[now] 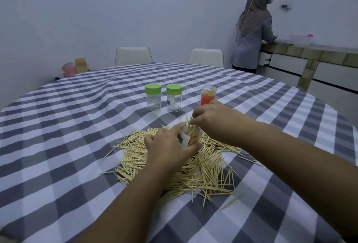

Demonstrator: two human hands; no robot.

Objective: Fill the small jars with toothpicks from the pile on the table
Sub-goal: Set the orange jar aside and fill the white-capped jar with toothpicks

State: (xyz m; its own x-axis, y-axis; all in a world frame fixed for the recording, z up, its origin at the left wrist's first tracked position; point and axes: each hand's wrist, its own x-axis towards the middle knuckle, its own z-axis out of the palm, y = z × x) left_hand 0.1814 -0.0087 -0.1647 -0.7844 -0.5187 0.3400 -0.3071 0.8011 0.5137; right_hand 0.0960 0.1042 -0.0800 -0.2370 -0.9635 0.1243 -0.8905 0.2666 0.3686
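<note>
**K:** Wooden toothpicks [203,171] lie mostly loose in a pile on the checked counter [77,145]; step in hand looks like loading the open jar [188,136], which sits on the far edge of the pile, between both hands.

**M:** Left hand [166,149]?

**K:** Curled round the open jar, thumb on the near side, fingers over the labelled side; it grips and steadies it; jar looks slightly tilted, though I can't be sure.

**M:** Right hand [215,120]?

**K:** Fingers pressed together just above the jar mouth, pinching a small bunch of toothpicks; tips poke up out of the rim; how many it holds, can't tell, fingers hide them.

**M:** Fill level?

**K:** Partly filled, judging by the sticks seen through the wall; not packed.

**M:** Other jars?

**K:** Two green-lidded jars [153,97] [174,97] stand side by side further back, capped, near empty, a stray stick or two in each; orange-label jar [208,96] just right of them, looks full; its base is hidden behind the right hand.

**M:** Next move?

**K:** My read: release the bunch into the mouth with sticks parallel so they don't bridge the rim; then back to the pile for another pinch; left hand should keep the jar steady; the green lids must come off before those two take any.
</note>
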